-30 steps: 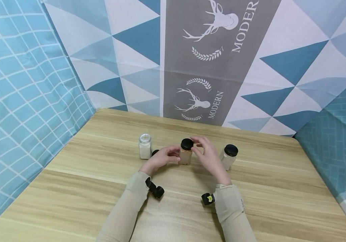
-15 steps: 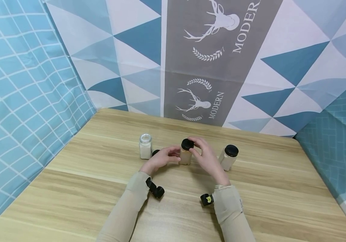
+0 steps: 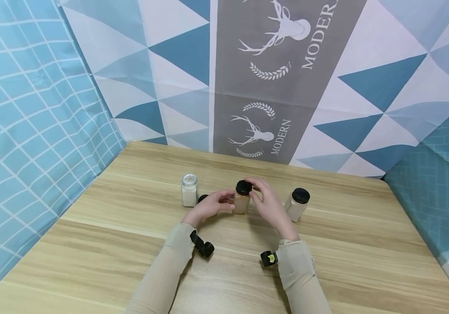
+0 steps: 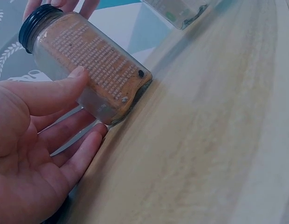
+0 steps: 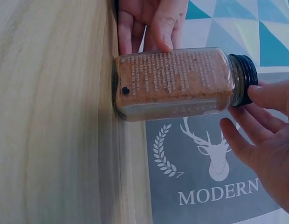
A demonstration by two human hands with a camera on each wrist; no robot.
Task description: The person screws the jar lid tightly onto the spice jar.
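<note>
An upright, square-sided glass spice jar [image 3: 241,205] of orange-brown powder stands on the wooden table between both hands. White printed text covers one side of the jar [image 4: 88,56] in the left wrist view. My left hand [image 3: 212,204] holds its body, thumb on the near face and fingers behind it. At the top, my right hand [image 3: 267,204] pinches the round black lid [image 3: 244,187] between thumb and fingers. In the right wrist view, the lid [image 5: 247,77] sits on the jar's neck, with the right thumb against its edge.
To the left stands an uncapped glass jar [image 3: 189,197] of white contents. A black round lid [image 3: 202,198] lies beside it, partly hidden by the left hand. Right of the right hand is a black-capped jar [image 3: 296,210] of pale contents. A patterned cloth [image 3: 177,96] hangs behind the table.
The right hand's fingers have shifted slightly around the lid, first turning a little left, then easing back. The left hand and the jar stay in place.
</note>
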